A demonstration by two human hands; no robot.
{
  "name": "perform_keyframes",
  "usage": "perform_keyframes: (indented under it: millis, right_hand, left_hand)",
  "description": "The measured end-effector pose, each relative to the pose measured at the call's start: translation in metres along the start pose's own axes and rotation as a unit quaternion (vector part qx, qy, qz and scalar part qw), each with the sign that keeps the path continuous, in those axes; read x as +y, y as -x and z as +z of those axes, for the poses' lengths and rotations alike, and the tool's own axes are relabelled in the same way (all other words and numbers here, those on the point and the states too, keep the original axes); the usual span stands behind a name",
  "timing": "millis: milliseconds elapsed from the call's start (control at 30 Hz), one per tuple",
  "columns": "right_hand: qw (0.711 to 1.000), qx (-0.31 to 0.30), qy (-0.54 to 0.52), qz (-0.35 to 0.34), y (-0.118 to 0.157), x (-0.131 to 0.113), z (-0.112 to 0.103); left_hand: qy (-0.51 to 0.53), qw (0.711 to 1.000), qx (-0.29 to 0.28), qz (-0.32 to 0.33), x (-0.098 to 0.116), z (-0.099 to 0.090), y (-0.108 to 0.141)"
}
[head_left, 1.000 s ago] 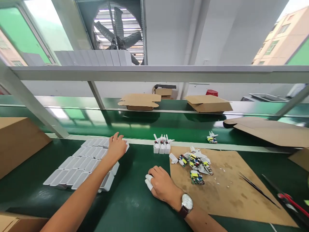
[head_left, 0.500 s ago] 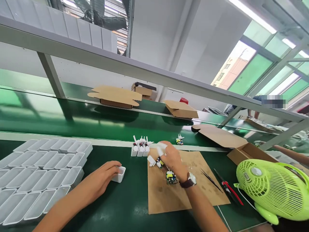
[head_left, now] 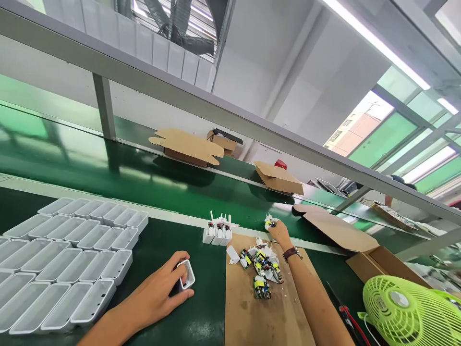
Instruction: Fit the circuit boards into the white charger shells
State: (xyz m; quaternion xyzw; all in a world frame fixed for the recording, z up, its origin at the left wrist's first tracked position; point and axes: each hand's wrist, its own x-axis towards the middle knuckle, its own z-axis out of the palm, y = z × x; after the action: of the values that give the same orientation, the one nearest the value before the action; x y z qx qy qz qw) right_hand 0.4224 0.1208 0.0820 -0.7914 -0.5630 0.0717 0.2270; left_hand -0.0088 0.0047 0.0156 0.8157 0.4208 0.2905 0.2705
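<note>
- Green mat (head_left: pixel 209 298), lower centre, spans between your white case (head_left: pixel 189 276) and the cardboard sheet's (head_left: pixel 248 319) left edge; pale rail (head_left: pixel 162 213) borders it above.
- Your left hand (head_left: pixel 162 287), lower centre-left, grips the case, finger inside.
- Your right hand (head_left: pixel 282 234), right of centre, fingers at circuit board (head_left: pixel 269 222) past the rail; can't tell if gripped.
- Half-second ago: right hand over board pile (head_left: pixel 264 260).

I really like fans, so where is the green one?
In the head view, the green fan is at the lower right, just right of the red-handled tool and in front of a cardboard box.
</note>
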Motion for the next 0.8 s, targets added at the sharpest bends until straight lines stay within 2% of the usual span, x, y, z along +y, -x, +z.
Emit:
perform_keyframes:
  millis: [100, 167, 233, 300, 333, 367, 467, 567, 700, 800]
  right_hand:
    - [0.998, -0.02, -0.051, -0.04, 0.015, -0.015, -0.016]
    - [0.992, -0.06, -0.083, -0.072, 0.042, -0.024, -0.027]
    - [0.98, -0.126, -0.101, -0.115, 0.079, -0.034, -0.031]
    - [0.951, -0.209, -0.104, -0.204, 0.121, -0.046, -0.024]
    - [0.938, -0.23, -0.104, -0.239, 0.142, -0.054, -0.018]
    - [0.93, -0.236, -0.102, -0.262, 0.161, -0.061, -0.01]
    - [0.933, -0.207, -0.094, -0.278, 0.202, -0.081, 0.011]
    - [0.916, -0.208, -0.065, -0.337, 0.215, -0.091, 0.013]
    - [0.868, -0.214, 0.005, -0.449, 0.206, -0.096, 0.007]
    - [0.849, -0.225, 0.062, -0.473, 0.197, -0.1, 0.019]
  left_hand:
    - [-0.004, 1.0, -0.023, 0.003, 0.002, -0.006, 0.001]
    - [-0.013, 0.999, -0.029, 0.011, 0.004, -0.01, 0.0]
    - [-0.02, 0.999, -0.028, 0.024, 0.004, -0.012, 0.0]
    - [-0.027, 0.999, -0.028, 0.034, 0.004, -0.014, -0.001]
    - [-0.031, 0.998, -0.03, 0.037, 0.004, -0.015, -0.001]
    - [-0.035, 0.998, -0.03, 0.039, 0.004, -0.015, -0.001]
    - [-0.05, 0.998, -0.022, 0.04, 0.003, -0.018, 0.002]
    - [-0.054, 0.998, -0.017, 0.026, 0.003, -0.021, 0.004]
    - [-0.032, 0.999, -0.018, 0.008, 0.008, -0.023, 0.005]
    - [0.006, 1.0, -0.012, 0.009, 0.012, -0.02, 0.005]
